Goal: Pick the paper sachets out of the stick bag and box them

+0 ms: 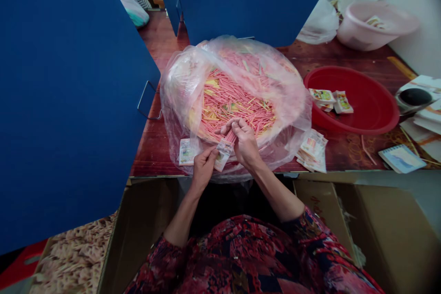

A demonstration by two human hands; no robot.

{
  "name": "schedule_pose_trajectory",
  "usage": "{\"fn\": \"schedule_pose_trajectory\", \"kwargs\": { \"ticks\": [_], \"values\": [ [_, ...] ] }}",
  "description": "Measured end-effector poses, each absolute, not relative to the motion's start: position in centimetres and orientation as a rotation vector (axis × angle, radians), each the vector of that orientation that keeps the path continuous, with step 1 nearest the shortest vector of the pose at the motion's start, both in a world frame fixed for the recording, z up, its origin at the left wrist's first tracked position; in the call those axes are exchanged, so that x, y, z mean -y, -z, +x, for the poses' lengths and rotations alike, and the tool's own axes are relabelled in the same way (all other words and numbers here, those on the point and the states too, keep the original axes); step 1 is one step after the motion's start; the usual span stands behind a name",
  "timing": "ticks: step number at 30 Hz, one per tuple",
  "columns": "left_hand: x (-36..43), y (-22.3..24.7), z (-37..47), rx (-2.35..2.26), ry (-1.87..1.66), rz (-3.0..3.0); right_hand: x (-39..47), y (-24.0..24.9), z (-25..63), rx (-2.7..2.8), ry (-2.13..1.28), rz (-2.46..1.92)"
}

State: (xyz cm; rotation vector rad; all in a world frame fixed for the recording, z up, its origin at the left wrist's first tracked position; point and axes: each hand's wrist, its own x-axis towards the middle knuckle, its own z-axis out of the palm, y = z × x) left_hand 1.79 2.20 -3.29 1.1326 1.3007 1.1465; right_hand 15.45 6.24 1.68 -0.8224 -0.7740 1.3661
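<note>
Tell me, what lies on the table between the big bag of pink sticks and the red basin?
In the head view, a small stack of printed packets lies on the wooden table, between the plastic bag of pink sticks and the red basin.

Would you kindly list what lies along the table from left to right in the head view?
Printed packet → left hand → right hand holding pink sticks → packet stack → red basin → notepad.

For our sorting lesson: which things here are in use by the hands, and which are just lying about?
In use: left hand, right hand, packet, pink sticks, bag.
Lying about: red basin, pink tub, notepad, loose packets, boxes.
</note>
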Motion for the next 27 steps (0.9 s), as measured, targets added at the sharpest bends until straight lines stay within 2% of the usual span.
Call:
{"fn": "schedule_pose_trajectory", "kwargs": {
  "ticks": [9, 17, 27],
  "values": [
    [-2.1, 3.5, 1.7, -1.196, -1.093, 1.119, -6.8, -2.2, 16.1, 0.785, -1.414, -0.835],
    [-2.1, 4.0, 2.0, -1.230, -1.154, 1.108, -6.0, -1.8, 15.4, 1.028, -1.141, -0.963],
    [-1.9, 3.8, 2.4, -1.243, -1.186, 1.072, -5.6, -2.6, 15.0, 1.008, -1.071, -0.922]
  ]
}}
